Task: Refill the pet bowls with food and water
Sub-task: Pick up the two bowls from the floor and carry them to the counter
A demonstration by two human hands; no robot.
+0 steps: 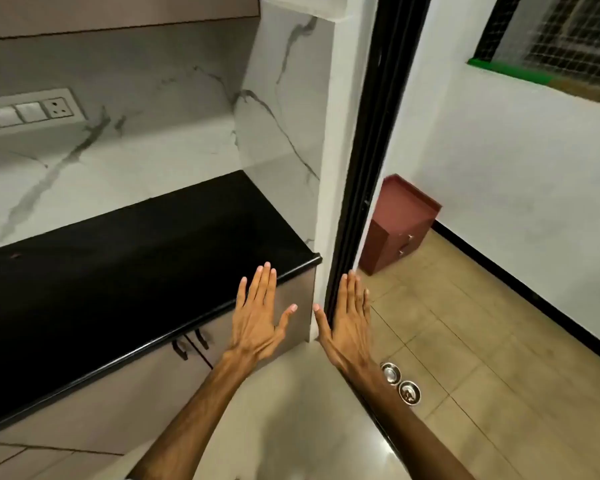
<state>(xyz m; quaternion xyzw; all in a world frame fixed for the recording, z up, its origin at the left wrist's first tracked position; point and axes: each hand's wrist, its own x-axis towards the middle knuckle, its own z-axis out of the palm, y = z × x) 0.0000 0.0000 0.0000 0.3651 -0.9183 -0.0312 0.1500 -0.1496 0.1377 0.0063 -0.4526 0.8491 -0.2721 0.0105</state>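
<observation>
A shiny black counter [118, 258] runs along a white marble wall [136, 133] with a switch plate [28, 110]. The left hand [257, 320] and the right hand [349, 323] are held out flat in the air, fingers straight, holding nothing. Two small metal pet bowls [399, 383] sit side by side on the tan tiled floor [499, 358], just past the black door frame [371, 150]. A red-brown cabinet [395, 226] stands by the white wall.

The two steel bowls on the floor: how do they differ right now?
The far bowl sits nearer the doorway and is partly hidden by the right forearm; the near bowl shows whole. The near bowl holds a small dark patch; the far bowl's inside looks bare. Both are round, shiny steel, upright, side by side on the tiles.
</observation>
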